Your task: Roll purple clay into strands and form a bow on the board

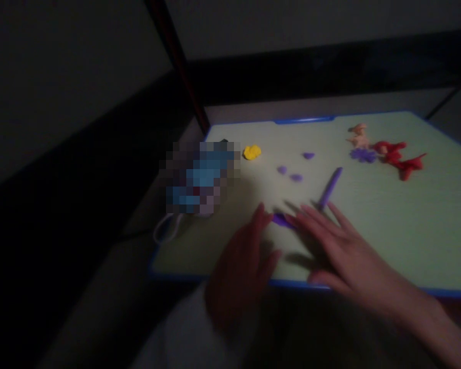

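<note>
Purple strip (283, 220) between left hand (244, 264) and right hand (343, 251), both loosely open, no grip evident. Uneven pressing could tear it.

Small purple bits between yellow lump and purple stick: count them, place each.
3: left bit, nearest the yellow lump; middle bit, frontmost; right bit, farthest back. None seems hidden there.

Left hand (242, 266) side-on (rather shadowed from here), right hand (343, 246) palm down, fingers (317, 223) extended, right forearm (418, 312) bare.
</note>
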`<state>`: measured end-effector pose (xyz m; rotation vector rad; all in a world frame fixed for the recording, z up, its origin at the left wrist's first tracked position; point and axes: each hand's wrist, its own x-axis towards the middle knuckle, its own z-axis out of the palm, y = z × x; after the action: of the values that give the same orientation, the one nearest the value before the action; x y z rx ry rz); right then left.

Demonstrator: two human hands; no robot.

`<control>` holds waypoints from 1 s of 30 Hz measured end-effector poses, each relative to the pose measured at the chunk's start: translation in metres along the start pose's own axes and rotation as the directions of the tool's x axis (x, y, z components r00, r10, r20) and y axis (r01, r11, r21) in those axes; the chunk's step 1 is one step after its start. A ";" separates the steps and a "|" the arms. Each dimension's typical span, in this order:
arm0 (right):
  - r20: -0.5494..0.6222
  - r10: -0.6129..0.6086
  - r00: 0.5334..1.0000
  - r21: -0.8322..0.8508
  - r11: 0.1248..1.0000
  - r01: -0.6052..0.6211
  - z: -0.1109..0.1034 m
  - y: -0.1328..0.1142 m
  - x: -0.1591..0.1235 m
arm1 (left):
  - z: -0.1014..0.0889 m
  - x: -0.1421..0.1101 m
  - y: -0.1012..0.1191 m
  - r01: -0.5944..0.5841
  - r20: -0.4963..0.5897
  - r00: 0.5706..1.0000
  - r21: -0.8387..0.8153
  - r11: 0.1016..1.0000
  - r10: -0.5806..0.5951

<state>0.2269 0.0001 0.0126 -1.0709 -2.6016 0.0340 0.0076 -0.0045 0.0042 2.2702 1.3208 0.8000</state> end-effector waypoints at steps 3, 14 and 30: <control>0.016 0.003 1.000 -0.003 1.000 -0.003 0.000 0.000 0.000 | 0.000 0.000 0.000 0.005 -0.007 1.000 -0.008 1.000 -0.006; -0.036 0.004 0.999 -0.064 0.998 -0.006 0.000 0.001 -0.004 | 0.001 0.000 -0.001 0.003 -0.018 1.000 -0.032 0.999 -0.003; 0.032 0.002 1.000 0.027 1.000 -0.003 0.001 0.001 0.002 | 0.000 0.001 0.000 0.007 -0.020 1.000 -0.049 0.999 -0.008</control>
<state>0.2257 0.0025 0.0122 -1.0724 -2.6204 0.0864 0.0080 -0.0034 0.0044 2.2237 1.3029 0.8456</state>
